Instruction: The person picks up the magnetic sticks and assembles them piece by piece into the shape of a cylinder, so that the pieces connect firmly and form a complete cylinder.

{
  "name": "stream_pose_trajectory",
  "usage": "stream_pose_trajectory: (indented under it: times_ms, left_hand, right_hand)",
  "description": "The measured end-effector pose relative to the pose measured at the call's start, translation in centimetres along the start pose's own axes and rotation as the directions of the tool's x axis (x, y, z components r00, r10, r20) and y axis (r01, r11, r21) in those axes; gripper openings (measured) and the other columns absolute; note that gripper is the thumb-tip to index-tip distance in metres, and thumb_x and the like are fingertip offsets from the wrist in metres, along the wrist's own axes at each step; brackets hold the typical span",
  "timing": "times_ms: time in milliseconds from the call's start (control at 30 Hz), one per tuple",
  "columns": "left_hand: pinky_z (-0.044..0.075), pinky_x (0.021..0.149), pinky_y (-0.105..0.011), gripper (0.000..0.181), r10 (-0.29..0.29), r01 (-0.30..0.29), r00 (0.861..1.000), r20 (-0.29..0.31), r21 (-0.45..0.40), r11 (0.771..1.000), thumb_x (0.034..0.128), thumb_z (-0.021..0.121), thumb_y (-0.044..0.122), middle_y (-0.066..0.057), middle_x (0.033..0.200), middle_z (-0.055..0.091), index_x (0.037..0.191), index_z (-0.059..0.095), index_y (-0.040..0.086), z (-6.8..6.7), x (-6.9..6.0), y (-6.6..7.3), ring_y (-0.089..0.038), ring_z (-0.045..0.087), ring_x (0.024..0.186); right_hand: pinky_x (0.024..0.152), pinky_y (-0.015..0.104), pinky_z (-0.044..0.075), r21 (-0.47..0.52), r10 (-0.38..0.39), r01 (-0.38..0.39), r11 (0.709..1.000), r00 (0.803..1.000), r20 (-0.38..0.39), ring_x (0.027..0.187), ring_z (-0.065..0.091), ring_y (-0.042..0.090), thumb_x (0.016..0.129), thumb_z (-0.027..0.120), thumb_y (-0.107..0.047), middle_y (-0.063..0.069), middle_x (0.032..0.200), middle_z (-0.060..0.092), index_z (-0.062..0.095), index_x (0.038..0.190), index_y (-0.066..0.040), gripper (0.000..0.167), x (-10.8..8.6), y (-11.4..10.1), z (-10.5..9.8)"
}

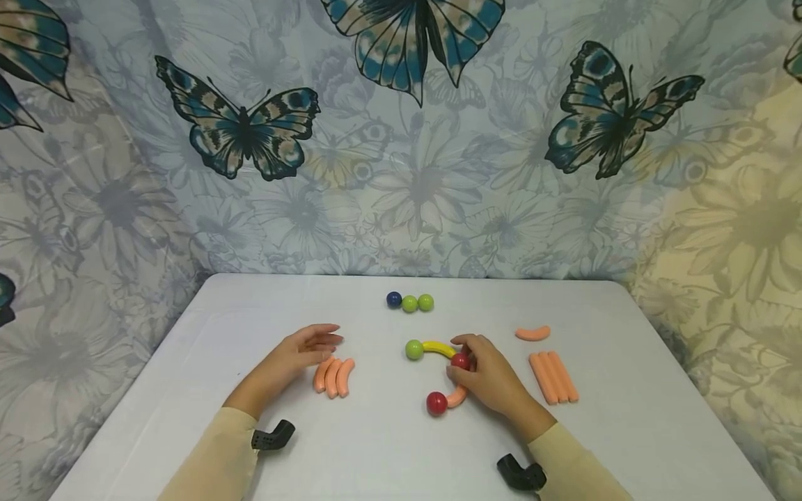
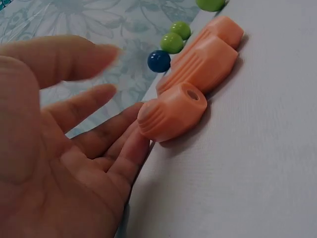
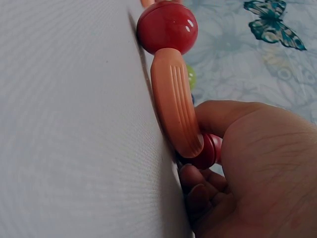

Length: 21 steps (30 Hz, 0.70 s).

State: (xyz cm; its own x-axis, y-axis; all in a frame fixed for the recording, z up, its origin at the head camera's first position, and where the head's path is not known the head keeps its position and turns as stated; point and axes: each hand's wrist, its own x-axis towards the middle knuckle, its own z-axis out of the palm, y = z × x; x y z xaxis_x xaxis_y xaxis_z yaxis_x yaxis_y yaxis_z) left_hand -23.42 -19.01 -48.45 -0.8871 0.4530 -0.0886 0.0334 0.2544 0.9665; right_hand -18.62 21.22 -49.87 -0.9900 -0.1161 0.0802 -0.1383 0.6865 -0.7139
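At the left of the white tabletop [image 1: 376, 452], the person's left hand [image 1: 303, 348] is relaxed and holds nothing, its fingers loosely extended beside three curved orange pieces [image 1: 331, 379] lying in a row; whether a fingertip touches the nearest one, I can't quite tell. The left wrist view gives away a round hole in the end of that piece, which the head view doesn't show. Towards the middle, at the back, sit a dark blue ball [image 1: 394, 300] and two green balls [image 1: 418, 303]. In front of them, a lone green ball [image 1: 414, 349] meets a yellow curved piece [image 1: 440, 347], which runs to a red ball [image 1: 460, 360] pinched between the thumb and fingers of the right hand [image 1: 491, 376]. From above, that hand covers part of the orange link [image 1: 457, 397] leading to a second red ball [image 1: 436, 403]; the right wrist view shows the link's length, with grooves down its side. Farther right, a single curved orange piece [image 1: 533, 334] lies behind three straight orange sticks [image 1: 554, 378] set side by side.
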Motion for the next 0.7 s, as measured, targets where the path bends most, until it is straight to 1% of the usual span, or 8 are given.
stream_pose_trajectory:
  times_ms: [67, 133, 200, 300, 433, 500, 567, 700]
  left_hand:
    - [0.042, 0.114, -0.042, 0.064, -0.014, 0.013, 1.000, 0.014, 0.040, 0.999, 0.0983, 0.069, 0.006, -0.011, 0.154, 0.059, 0.160, 0.052, 0.008, -0.1, 0.0, -0.3, -0.035, 0.052, 0.143]
    - [0.045, 0.109, -0.039, 0.069, -0.033, 0.032, 0.999, 0.014, 0.081, 0.996, 0.0914, 0.070, -0.001, -0.009, 0.153, 0.060, 0.158, 0.056, 0.011, -0.2, 0.0, -0.3, -0.033, 0.054, 0.139]
    - [0.049, 0.102, -0.036, 0.069, -0.056, 0.057, 0.998, -0.007, 0.129, 0.990, 0.0890, 0.072, -0.001, -0.008, 0.150, 0.062, 0.155, 0.060, 0.013, -0.3, 0.0, -0.3, -0.029, 0.057, 0.132]
    - [0.054, 0.085, -0.032, 0.058, -0.089, 0.099, 0.994, -0.066, 0.184, 0.978, 0.0916, 0.074, 0.000, -0.010, 0.134, 0.065, 0.148, 0.065, 0.010, -0.4, -0.1, 0.1, -0.026, 0.065, 0.105]
    - [0.052, 0.070, -0.032, 0.032, -0.112, 0.151, 0.982, -0.155, 0.274, 0.950, 0.0967, 0.079, 0.008, -0.009, 0.099, 0.068, 0.128, 0.072, 0.004, -0.4, -0.2, 0.6, -0.021, 0.062, 0.071]
    - [0.051, 0.071, -0.033, 0.022, -0.114, 0.173, 0.975, -0.192, 0.328, 0.929, 0.0991, 0.080, 0.015, -0.006, 0.084, 0.068, 0.117, 0.074, 0.004, -0.3, -0.2, 0.9, -0.019, 0.062, 0.066]
    - [0.050, 0.071, -0.035, 0.019, -0.118, 0.189, 0.970, -0.213, 0.357, 0.915, 0.1008, 0.080, 0.020, -0.005, 0.074, 0.066, 0.112, 0.074, 0.005, -0.2, -0.3, 1.1, -0.018, 0.061, 0.065]
    - [0.050, 0.074, -0.037, 0.022, -0.105, 0.197, 0.964, -0.246, 0.390, 0.899, 0.1036, 0.077, 0.025, -0.003, 0.072, 0.067, 0.113, 0.074, 0.006, -0.1, -0.3, 1.3, -0.019, 0.062, 0.068]
  right_hand:
    - [0.076, 0.035, 0.052, 0.003, -0.002, 0.002, 1.000, 1.000, -0.001, 0.092, 0.055, 0.020, 0.096, 0.085, -0.015, 0.003, 0.108, 0.059, 0.066, 0.139, -0.006, 0.049, 0.0, 0.0, 0.0]
    - [0.076, 0.035, 0.052, 0.006, -0.003, 0.003, 1.000, 1.000, 0.002, 0.092, 0.055, 0.020, 0.096, 0.085, -0.015, 0.003, 0.108, 0.059, 0.066, 0.140, -0.006, 0.049, 0.0, 0.1, -0.1]
    - [0.076, 0.035, 0.052, 0.005, -0.003, 0.003, 1.000, 1.000, 0.002, 0.092, 0.055, 0.020, 0.096, 0.085, -0.015, 0.003, 0.108, 0.059, 0.066, 0.140, -0.006, 0.049, -0.1, 0.1, -0.1]
    - [0.076, 0.035, 0.052, 0.002, -0.003, 0.003, 1.000, 1.000, 0.000, 0.092, 0.055, 0.020, 0.096, 0.085, -0.015, 0.002, 0.108, 0.059, 0.066, 0.139, -0.007, 0.049, 0.0, 0.1, 0.0]
    - [0.076, 0.035, 0.052, 0.004, -0.007, 0.007, 1.000, 1.000, 0.000, 0.092, 0.055, 0.020, 0.095, 0.085, -0.014, 0.002, 0.108, 0.058, 0.066, 0.139, -0.007, 0.049, 0.0, 0.0, -0.1]
    - [0.077, 0.035, 0.052, 0.014, -0.019, 0.018, 1.000, 1.000, 0.015, 0.094, 0.055, 0.020, 0.095, 0.085, -0.015, 0.003, 0.110, 0.059, 0.065, 0.141, -0.007, 0.050, 0.0, 0.0, -0.2]
    - [0.080, 0.035, 0.053, 0.032, -0.032, 0.030, 0.999, 0.998, 0.047, 0.096, 0.055, 0.020, 0.096, 0.085, -0.016, 0.002, 0.117, 0.059, 0.064, 0.144, -0.010, 0.053, -0.1, 0.1, -0.4]
    - [0.083, 0.034, 0.051, 0.103, -0.088, 0.072, 0.992, 0.982, 0.166, 0.101, 0.054, 0.022, 0.096, 0.086, -0.026, 0.000, 0.133, 0.055, 0.057, 0.155, -0.021, 0.066, -0.2, 0.8, -1.4]
